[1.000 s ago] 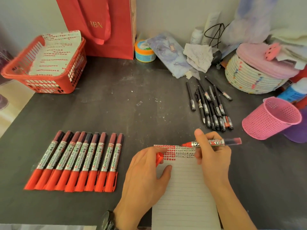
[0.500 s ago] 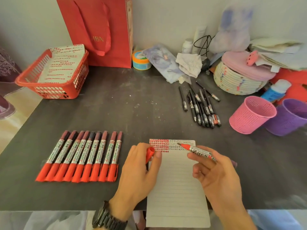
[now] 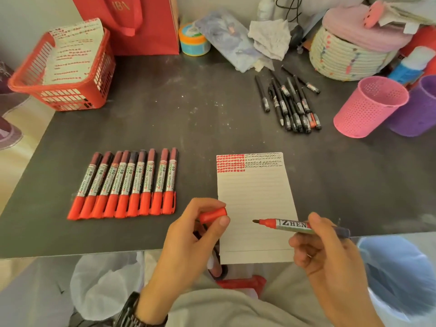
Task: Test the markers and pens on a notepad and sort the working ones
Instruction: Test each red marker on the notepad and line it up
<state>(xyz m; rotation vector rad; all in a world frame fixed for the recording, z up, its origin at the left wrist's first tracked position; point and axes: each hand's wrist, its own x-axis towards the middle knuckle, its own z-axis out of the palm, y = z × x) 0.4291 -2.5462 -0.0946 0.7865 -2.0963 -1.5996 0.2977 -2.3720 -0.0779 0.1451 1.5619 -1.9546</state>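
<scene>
A lined notepad [image 3: 256, 204] lies at the table's near edge, with red and black test marks across its top. My right hand [image 3: 330, 258] grips an uncapped red marker [image 3: 283, 224] above the pad's lower part, tip pointing left. My left hand [image 3: 191, 234] holds the marker's red cap [image 3: 212, 214] just left of the pad, open end facing the tip. Several capped red markers [image 3: 127, 182] lie in a neat row to the left. A pile of black pens [image 3: 291, 102] lies at the back right.
A red basket [image 3: 68, 93] with marked paper stands at the back left, a red bag [image 3: 141, 24] behind it. A pink cup [image 3: 368, 107] and a purple cup [image 3: 417, 109] stand at the right. A woven basket [image 3: 346, 57] and clutter line the wall.
My right hand has lifted the marker off the pad's top and drawn it back toward me. My left hand has come back with the cap, and the tip and cap now face each other.
</scene>
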